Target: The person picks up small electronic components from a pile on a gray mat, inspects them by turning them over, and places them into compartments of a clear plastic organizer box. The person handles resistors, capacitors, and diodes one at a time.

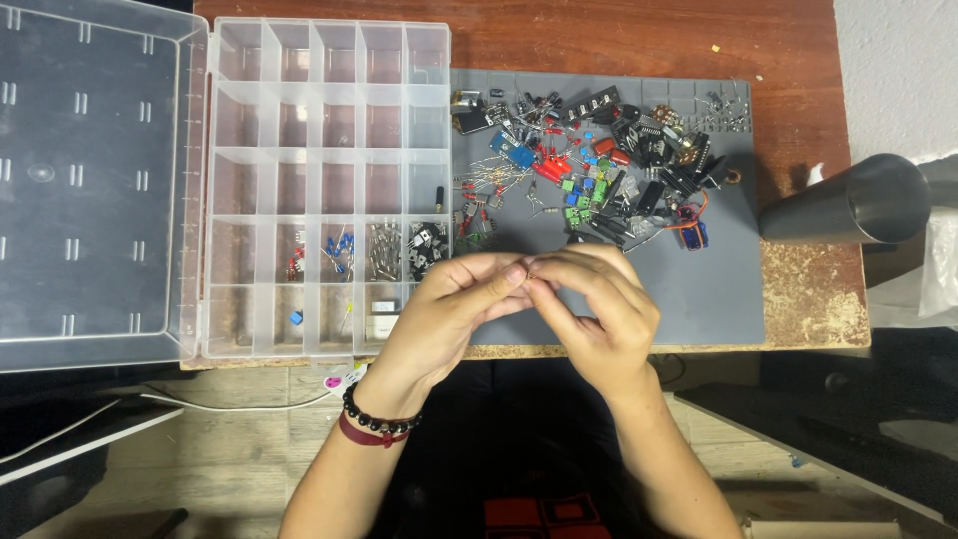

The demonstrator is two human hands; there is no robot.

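Clear plastic organizer, lid open flat; few lower cells hold small parts. Grey matte mat on worn red-brown wood table; heap of components on mat, mixed colours, wire legs. Dull metal cylinder lies at right. Left hand and right hand meet fingertip to fingertip over mat's near edge, pinching tiny part, possibly wire lead; too small to tell.

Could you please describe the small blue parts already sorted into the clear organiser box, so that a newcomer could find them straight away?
Start at the clear compartment box lying open to the left of the grey mat. In its fourth row from the top, the blue parts sit in the third compartment from the left. Their neighbours hold red parts on the left and silvery metal pieces on the right; only these are blue.
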